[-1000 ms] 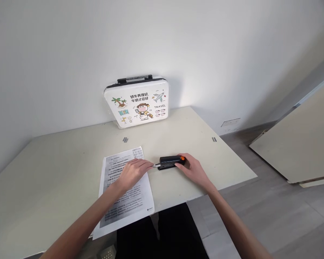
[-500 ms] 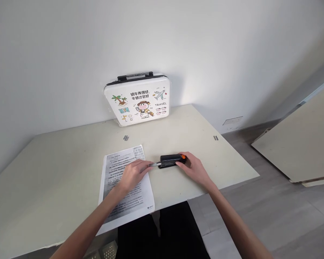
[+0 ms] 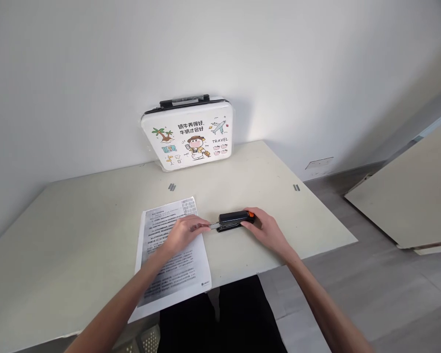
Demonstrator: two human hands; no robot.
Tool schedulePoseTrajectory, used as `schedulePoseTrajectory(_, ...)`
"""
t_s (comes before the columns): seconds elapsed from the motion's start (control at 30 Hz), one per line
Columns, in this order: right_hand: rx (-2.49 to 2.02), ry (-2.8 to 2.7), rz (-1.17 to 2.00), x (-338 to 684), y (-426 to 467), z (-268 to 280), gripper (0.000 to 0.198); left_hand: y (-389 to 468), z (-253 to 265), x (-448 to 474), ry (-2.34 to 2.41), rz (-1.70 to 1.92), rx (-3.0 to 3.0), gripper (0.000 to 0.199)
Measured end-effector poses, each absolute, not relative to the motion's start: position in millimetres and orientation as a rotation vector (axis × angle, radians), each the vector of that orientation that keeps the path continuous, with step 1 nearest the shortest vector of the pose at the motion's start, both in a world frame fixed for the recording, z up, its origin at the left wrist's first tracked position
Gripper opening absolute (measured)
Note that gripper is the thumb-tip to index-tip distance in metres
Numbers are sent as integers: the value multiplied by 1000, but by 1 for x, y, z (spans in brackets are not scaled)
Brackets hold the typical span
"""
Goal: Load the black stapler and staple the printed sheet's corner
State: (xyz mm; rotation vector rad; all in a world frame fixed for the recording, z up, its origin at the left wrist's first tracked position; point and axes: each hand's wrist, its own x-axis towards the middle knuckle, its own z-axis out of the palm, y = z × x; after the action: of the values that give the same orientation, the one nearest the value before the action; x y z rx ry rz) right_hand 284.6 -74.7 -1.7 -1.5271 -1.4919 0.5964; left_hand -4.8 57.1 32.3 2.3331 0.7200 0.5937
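Note:
A black stapler [image 3: 235,218] with an orange part at its right end lies on the table, right of a printed sheet of paper [image 3: 172,260]. My right hand [image 3: 266,228] is wrapped round its right end. From its left end sticks out a slim metal staple tray [image 3: 214,226]. My left hand [image 3: 185,233], above the paper's right part, pinches this tray between thumb and fingers. The tray's outer end is partly hidden by those fingers. Small grey staple strips [image 3: 172,187] rest behind the paper, and more staple strips [image 3: 296,187] lie near the table's right edge.
A white case [image 3: 187,137] with cartoon prints and a black handle leans against the wall at the back of the table [image 3: 77,235]. The table's front edge runs just above my lap. A pale panel [image 3: 404,196] stands on the floor to the right.
My left fingers sit a little differently on the metal tray, and more of its outer end shows among them. The right hand and stapler stay nearly the same; the view shifts slightly.

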Motion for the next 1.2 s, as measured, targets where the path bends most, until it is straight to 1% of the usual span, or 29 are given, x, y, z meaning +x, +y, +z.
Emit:
schedulePoseTrajectory(0.27, -1546, -1557, 640, 287, -75, 3, 36, 77, 29, 32, 529, 475, 2405, 36)
schedulePoseTrajectory(0.47, -1517, -1532, 664, 286, -74, 5, 36, 85, 23, 39, 490, 440, 2477, 53)
schedulePoseTrajectory(0.53, -1521, -1529, 667, 285, -74, 7, 36, 84, 23, 40, 490, 431, 2505, 56)
schedulePoseTrajectory(0.6, -1531, -1528, 664, 285, -75, 8, 35, 82, 24, 39, 500, 426, 2534, 54)
schedulePoseTrajectory(0.73, -1545, -1526, 669, 285, -76, 7, 35, 85, 29, 21, 602, 462, 2599, 43)
schedulePoseTrajectory(0.9, -1548, -1513, 676, 284, -77, 5, 33, 108, 30, -25, 1092, 726, 2630, 40)
schedulePoseTrajectory(0.97, -1547, -1508, 672, 284, -77, 5, 33, 115, 26, -39, 1245, 775, 2626, 40)
schedulePoseTrajectory(1.2, -1554, -1510, 653, 282, -77, 5, 32, 110, 5, -39, 1378, 781, 2597, 30)
